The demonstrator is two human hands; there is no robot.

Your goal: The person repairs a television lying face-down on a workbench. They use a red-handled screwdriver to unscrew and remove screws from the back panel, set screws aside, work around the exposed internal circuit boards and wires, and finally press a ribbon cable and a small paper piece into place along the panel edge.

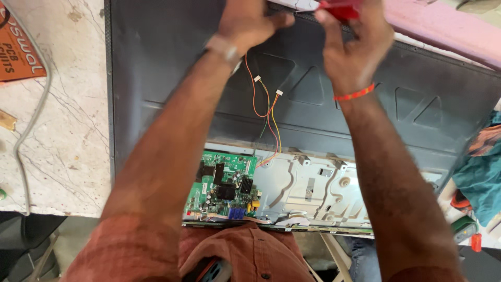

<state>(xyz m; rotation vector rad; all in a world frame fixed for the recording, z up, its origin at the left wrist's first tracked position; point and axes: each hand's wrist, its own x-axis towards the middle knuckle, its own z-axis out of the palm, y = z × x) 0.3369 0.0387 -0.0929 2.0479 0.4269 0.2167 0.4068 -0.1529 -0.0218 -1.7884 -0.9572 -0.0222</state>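
Both arms reach across a dark metal back panel (172,68) of a flat screen lying on a stone bench. My left hand (249,22), with a watch on the wrist, rests at the panel's far edge with fingers curled. My right hand (352,44), with an orange thread on the wrist, grips a red object (342,8) at the top edge, blurred and partly cut off. Loose orange, yellow and green wires (269,117) with small white plugs lie between my arms. A green circuit board (225,185) sits at the panel's near edge beside a bare silver metal plate (313,190).
A grey cable (32,120) curves over the marble bench top (62,156) at left. An orange printed card (18,49) lies at the far left. Teal cloth (482,172) and small red tools (475,241) sit at right. A pink strip (449,34) runs along the far right.
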